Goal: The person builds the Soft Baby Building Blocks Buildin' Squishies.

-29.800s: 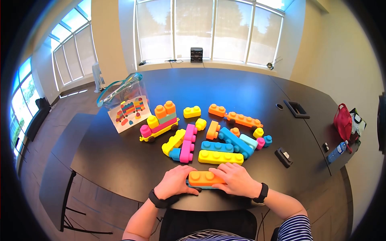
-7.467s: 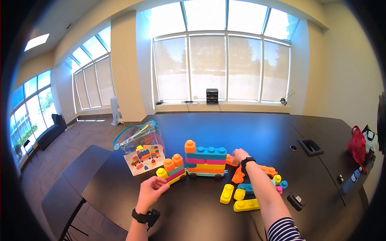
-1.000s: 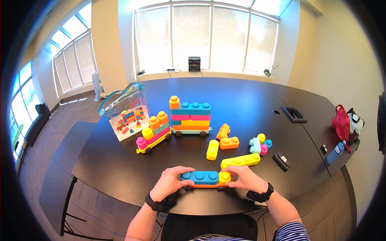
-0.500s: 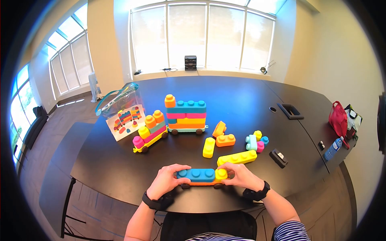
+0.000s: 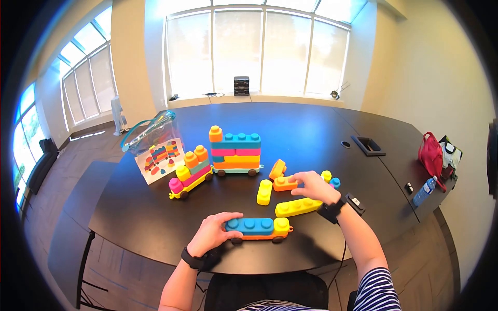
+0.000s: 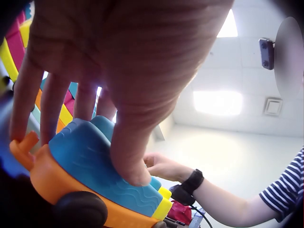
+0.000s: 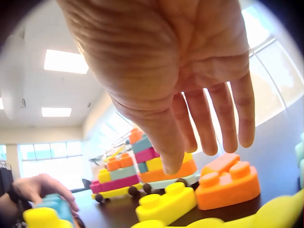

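Observation:
My left hand (image 5: 211,233) grips the left end of a blue brick (image 5: 251,227), thumb on the near side and fingers on the far side. The brick sits on an orange wheeled train car (image 5: 262,238), beside a small yellow brick (image 5: 281,225) at the right end. My right hand (image 5: 316,187) reaches over the loose bricks, fingertips close to an orange brick (image 5: 281,183). In the right wrist view its fingers hang apart from the thumb above two orange bricks (image 7: 230,185) and a yellow brick (image 7: 166,204), holding nothing.
A long yellow brick (image 5: 296,208) lies below the right hand. Built train cars (image 5: 236,153) and a train engine (image 5: 192,179) stand further back, near a picture card (image 5: 160,159) and clear bag (image 5: 158,132). A black device (image 5: 355,203) and water bottle (image 5: 425,191) are rightward.
My right hand has let go of the yellow-brick end of the car and moved up and right to the loose bricks. My left hand keeps its hold on the blue brick.

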The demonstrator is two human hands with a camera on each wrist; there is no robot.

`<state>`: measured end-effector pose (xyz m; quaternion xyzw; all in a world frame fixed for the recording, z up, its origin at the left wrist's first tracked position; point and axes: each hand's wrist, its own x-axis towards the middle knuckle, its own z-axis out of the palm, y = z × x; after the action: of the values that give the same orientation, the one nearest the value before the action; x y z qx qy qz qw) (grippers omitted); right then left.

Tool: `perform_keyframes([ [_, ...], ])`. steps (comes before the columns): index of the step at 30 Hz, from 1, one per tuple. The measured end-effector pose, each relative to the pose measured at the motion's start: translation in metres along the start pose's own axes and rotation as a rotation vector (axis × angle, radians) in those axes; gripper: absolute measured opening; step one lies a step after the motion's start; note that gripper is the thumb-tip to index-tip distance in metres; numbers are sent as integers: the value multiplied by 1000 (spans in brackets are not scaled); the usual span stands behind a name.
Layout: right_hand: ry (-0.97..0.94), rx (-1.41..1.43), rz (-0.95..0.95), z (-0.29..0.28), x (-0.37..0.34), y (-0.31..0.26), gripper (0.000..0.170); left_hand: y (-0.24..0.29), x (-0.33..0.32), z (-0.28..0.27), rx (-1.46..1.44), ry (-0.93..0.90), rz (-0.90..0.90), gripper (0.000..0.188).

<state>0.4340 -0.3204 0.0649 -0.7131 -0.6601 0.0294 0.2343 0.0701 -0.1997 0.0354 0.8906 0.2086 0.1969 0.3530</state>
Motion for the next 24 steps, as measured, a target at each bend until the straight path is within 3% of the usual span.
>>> perform_keyframes([
  [6,-140,-243,203,36,48,40,55,-9,-1,-6,-69,-29,-2,86],
  [12,-184,-268,251,44,55,40,51,-18,0,0,-142,-32,4,79],
  [16,0,-115,101,19,44,2,43,-23,2,5,-145,-8,15,76],
  [19,68,196,-208,23,25,-48,50,-22,2,7,-182,11,-4,76],
  [21,-79,310,-185,20,7,-100,52,-19,3,8,-210,21,-10,77],
  [24,-82,254,-284,39,-5,-123,48,-16,2,8,-199,35,8,79],
])
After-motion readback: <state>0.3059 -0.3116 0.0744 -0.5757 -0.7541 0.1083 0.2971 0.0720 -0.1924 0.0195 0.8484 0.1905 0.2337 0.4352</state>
